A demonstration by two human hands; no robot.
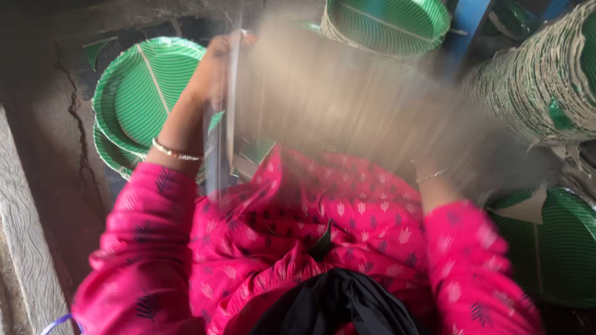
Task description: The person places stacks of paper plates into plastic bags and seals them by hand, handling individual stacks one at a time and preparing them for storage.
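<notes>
From the head camera, your left hand (214, 68) is clenched on the left edge of a clear plastic bag (335, 99), which you hold up in front of your chest, heavily blurred. Your right hand is hidden behind the blur, so you cannot tell its grip; only the wrist with a thin bracelet (433, 176) shows. Green paper plates (139, 93) lie far left on the floor. A plate stack (388, 25) sits far, beyond the bag, and another stack (540, 80) lies at right.
</notes>
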